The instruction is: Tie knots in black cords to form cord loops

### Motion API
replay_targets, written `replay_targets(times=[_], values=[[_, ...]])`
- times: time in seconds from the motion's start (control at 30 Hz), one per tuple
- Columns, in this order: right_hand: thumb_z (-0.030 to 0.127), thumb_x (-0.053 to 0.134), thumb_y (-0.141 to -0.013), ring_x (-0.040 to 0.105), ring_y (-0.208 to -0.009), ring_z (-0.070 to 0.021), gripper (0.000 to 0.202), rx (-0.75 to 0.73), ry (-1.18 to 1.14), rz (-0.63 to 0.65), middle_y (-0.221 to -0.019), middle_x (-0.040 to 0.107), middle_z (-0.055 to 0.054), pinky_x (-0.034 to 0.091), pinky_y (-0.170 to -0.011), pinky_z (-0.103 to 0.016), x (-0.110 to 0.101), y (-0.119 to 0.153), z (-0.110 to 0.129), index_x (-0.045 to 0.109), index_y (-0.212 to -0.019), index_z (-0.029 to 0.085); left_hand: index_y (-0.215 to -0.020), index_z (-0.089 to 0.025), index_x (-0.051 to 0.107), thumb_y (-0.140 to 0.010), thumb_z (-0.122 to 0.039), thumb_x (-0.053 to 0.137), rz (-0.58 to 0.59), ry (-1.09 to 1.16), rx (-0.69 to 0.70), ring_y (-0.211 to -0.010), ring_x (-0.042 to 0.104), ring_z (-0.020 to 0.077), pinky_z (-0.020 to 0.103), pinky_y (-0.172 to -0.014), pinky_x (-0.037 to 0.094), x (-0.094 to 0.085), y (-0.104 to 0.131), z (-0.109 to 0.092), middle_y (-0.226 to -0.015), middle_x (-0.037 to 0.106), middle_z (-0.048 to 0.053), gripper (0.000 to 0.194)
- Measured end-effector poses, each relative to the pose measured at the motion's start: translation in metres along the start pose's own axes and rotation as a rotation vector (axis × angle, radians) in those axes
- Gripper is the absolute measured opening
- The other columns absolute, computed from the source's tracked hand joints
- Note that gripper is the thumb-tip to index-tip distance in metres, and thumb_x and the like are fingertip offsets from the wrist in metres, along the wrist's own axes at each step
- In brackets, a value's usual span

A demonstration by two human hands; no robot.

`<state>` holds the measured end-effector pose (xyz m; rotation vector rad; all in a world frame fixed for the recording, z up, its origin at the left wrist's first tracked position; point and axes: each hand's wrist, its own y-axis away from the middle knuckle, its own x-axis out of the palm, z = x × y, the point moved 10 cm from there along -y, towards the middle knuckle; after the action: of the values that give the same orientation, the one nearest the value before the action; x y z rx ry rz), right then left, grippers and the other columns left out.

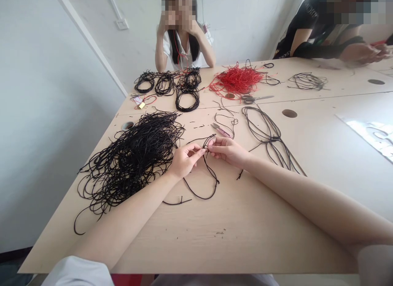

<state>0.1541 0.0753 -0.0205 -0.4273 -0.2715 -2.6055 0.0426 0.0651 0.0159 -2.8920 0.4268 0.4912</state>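
Note:
Near the middle of the table, my left hand (186, 158) pinches a thin black cord (205, 198). My right hand (226, 150) is closed on the same cord, its fingertips almost touching those of the left. A loop of this cord hangs down onto the wood below both hands, with a small knot on its right side. Fingers partly hide the bit of cord between them. Just beyond my right hand lies a small pink-handled snipper (221, 130). To the left of my left hand spreads a large tangled pile of black cords (138, 155).
Bundled black cords (187, 101) and a red cord heap (239, 79) lie farther back, with black scissors (250, 99) beside the heap. Looped cords (272, 139) rest right of my hands. Two people sit across the table (196, 245), which has round holes.

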Motion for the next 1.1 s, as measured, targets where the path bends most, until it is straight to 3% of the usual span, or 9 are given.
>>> replay_targets(times=[0.27,0.47,0.63,0.77,0.97,1.1], values=[[0.048,0.064,-0.079,0.057,-0.068,-0.0107,0.032,-0.031,0.108,-0.024,-0.079,0.062,-0.003,0.046,-0.062,-0.025,0.003,0.002,0.004,0.061,-0.086,0.016,-0.082,-0.018,0.067,-0.077,-0.046,0.065,-0.065,0.062,-0.06,-0.045,0.055,0.0098,0.021,-0.039,0.037,-0.004,0.0,0.008,-0.073,0.065,0.002,0.028],[0.04,0.073,-0.07,0.055,-0.062,-0.0085,0.032,-0.091,0.248,-0.031,-0.08,0.061,-0.001,0.047,-0.06,-0.025,0.008,0.006,0.01,0.058,-0.087,0.018,-0.081,-0.017,0.067,-0.077,-0.045,0.065,-0.033,0.102,-0.066,-0.059,0.064,0.0156,0.023,-0.049,0.05,0.0,0.0,0.01,-0.073,0.067,0.004,0.029],[0.036,0.071,-0.074,0.058,-0.064,-0.0104,0.038,-0.053,0.254,-0.002,-0.075,0.062,0.0,0.049,-0.063,-0.026,0.007,0.005,0.005,0.056,-0.104,0.019,-0.082,-0.014,0.067,-0.077,-0.044,0.065,-0.133,0.215,-0.117,-0.069,0.067,0.0172,0.027,-0.061,0.056,-0.01,-0.002,0.018,-0.076,0.067,0.006,0.03],[0.035,0.07,-0.074,0.058,-0.063,-0.0106,0.042,-0.047,0.325,0.046,-0.073,0.061,0.001,0.049,-0.061,-0.025,0.007,0.004,0.007,0.059,-0.113,0.021,-0.084,-0.013,0.067,-0.077,-0.043,0.066,-0.148,0.247,-0.12,-0.073,0.068,0.0181,0.027,-0.062,0.056,-0.011,-0.003,0.018,-0.08,0.069,0.007,0.031],[0.043,0.067,-0.077,0.058,-0.066,-0.0117,0.036,-0.081,0.363,-0.01,-0.085,0.066,-0.004,0.051,-0.066,-0.028,0.008,0.006,0.011,0.064,-0.103,0.019,-0.085,-0.012,0.069,-0.071,-0.042,0.072,-0.122,0.267,-0.158,-0.071,0.069,0.0191,0.029,-0.064,0.056,-0.007,-0.002,0.024,-0.08,0.071,0.009,0.033],[0.047,0.066,-0.076,0.056,-0.064,-0.0117,0.031,-0.114,0.396,-0.08,-0.075,0.063,-0.002,0.048,-0.063,-0.028,0.004,0.006,0.011,0.068,-0.085,0.018,-0.084,-0.012,0.069,-0.07,-0.038,0.074,-0.052,0.305,-0.176,-0.073,0.069,0.0198,0.031,-0.068,0.057,-0.001,-0.003,0.026,-0.081,0.072,0.009,0.03]])
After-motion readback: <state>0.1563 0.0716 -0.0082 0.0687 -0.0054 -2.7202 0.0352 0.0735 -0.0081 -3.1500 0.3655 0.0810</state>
